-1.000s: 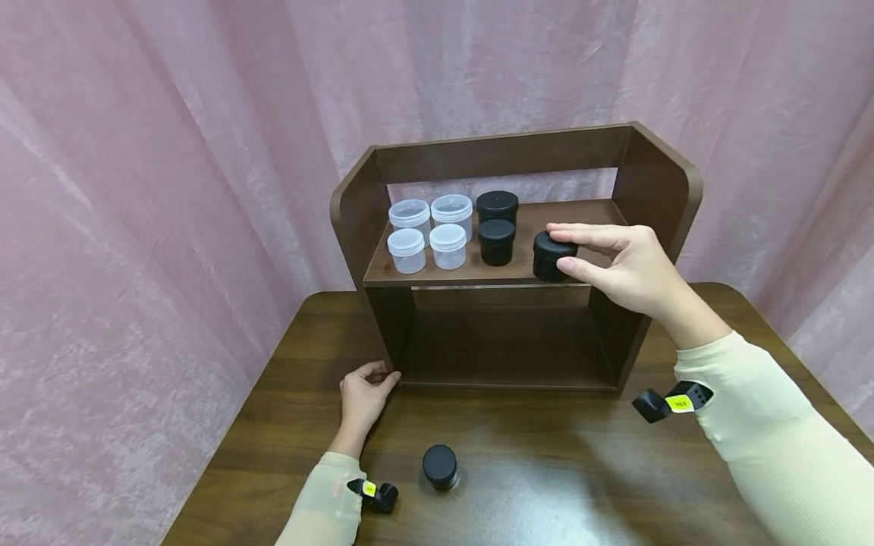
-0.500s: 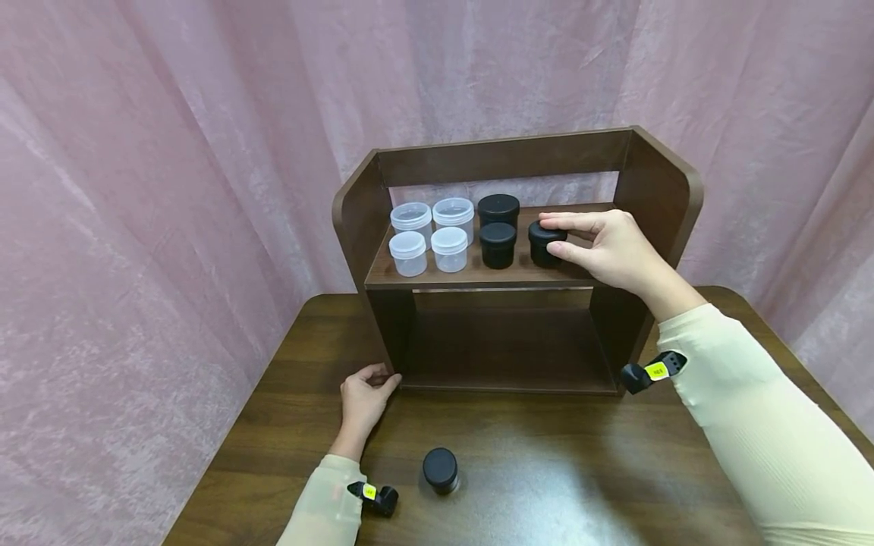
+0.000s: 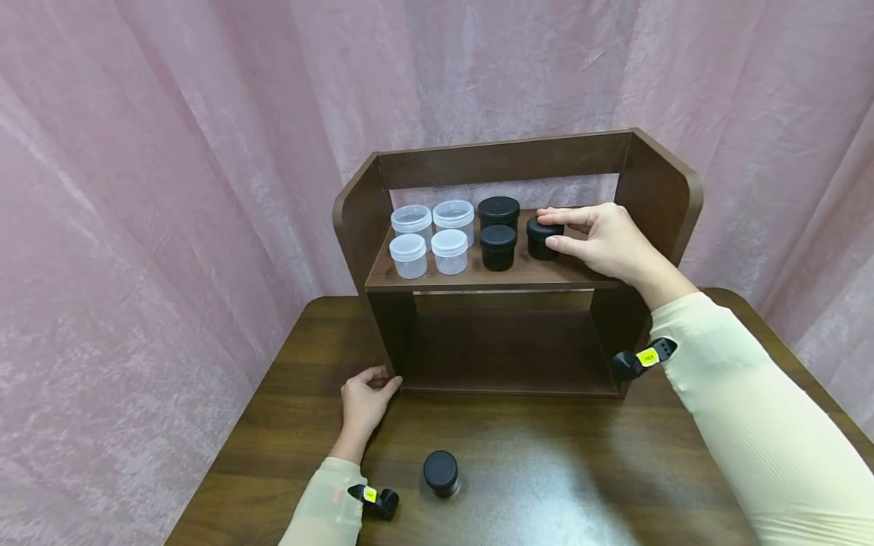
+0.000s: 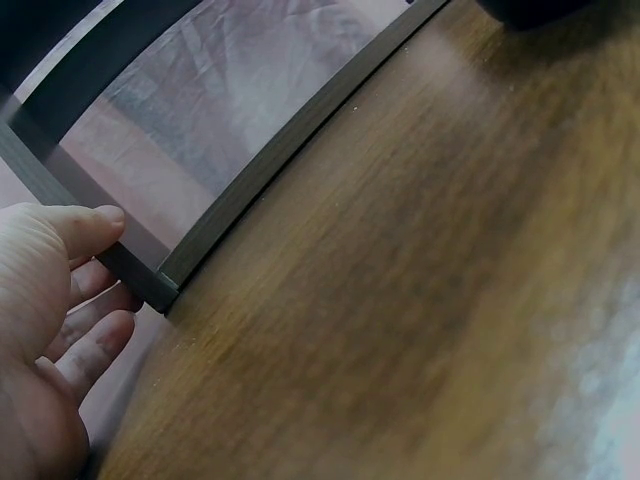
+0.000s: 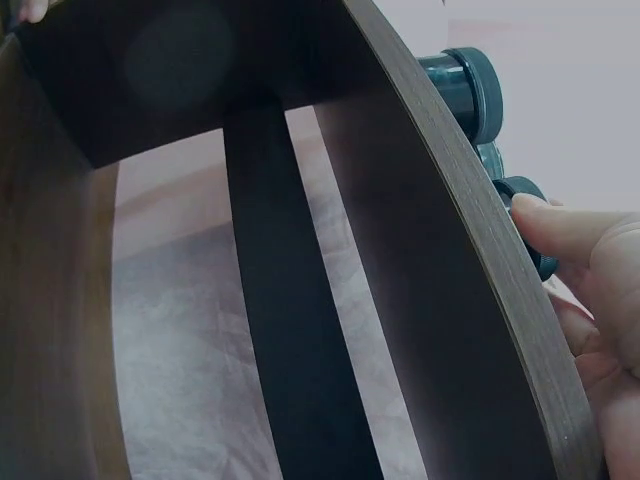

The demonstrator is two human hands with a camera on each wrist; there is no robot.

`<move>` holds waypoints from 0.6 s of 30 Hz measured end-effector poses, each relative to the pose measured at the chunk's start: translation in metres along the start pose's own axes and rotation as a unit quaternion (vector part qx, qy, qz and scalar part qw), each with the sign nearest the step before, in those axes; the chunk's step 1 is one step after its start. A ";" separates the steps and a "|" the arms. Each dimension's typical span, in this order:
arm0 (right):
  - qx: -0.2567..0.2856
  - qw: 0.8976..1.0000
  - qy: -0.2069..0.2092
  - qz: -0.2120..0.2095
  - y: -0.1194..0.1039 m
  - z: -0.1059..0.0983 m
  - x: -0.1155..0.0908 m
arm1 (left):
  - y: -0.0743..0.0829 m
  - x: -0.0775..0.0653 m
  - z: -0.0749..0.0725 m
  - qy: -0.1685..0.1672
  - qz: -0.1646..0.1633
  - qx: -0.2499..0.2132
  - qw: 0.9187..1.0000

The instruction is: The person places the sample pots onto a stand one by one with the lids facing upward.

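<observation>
My right hand [image 3: 614, 243] grips a small black lidded jar [image 3: 539, 246] between thumb and fingers, on the upper board of a brown two-tier shelf [image 3: 683, 189]. Just left of it are a front black jar [image 3: 498, 256] and a larger black jar [image 3: 498, 208] behind. In the right wrist view, the thumb [image 5: 560, 228] lies against the held jar [image 5: 519, 188], beyond the board's front edge. Low at the left, my left hand [image 3: 363, 400] pinches the bottom front corner of the shelf's side panel [image 4: 140, 277], thumb on one face and fingers on the other.
Two clear jars with white lids [image 3: 450, 254] stand in front of two larger clear jars [image 3: 454, 215] on the upper board's left. Another black-lidded jar [image 3: 441, 472] stands on the wooden table [image 3: 539, 462] before the shelf. A pink curtain [image 3: 205, 189] hangs behind.
My right hand has carried the black jar from the upper board's front edge back and slightly left, beside the other black jars. My left hand keeps its hold on the shelf corner.
</observation>
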State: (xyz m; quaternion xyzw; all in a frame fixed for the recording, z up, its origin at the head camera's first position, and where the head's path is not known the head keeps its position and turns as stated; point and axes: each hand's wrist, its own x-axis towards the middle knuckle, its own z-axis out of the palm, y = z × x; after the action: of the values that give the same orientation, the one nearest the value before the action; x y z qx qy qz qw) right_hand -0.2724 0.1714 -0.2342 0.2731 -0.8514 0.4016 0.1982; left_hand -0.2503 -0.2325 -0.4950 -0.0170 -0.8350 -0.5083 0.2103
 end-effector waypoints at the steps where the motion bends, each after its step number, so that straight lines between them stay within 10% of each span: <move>1: 0.004 1.000 0.000 0.003 0.000 0.000 0.001 | 0.000 0.000 0.000 -0.001 0.000 0.000 1.000; 18: 0.005 0.998 -0.020 0.053 0.008 0.000 0.012 | 0.000 -0.001 0.000 -0.004 -0.004 0.003 1.000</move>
State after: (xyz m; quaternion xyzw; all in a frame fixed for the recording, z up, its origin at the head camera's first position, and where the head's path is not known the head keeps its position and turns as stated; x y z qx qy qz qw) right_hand -0.2869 0.1719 -0.2325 0.2369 -0.8662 0.4105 0.1582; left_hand -0.2496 -0.2322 -0.4953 -0.0148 -0.8377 -0.5062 0.2044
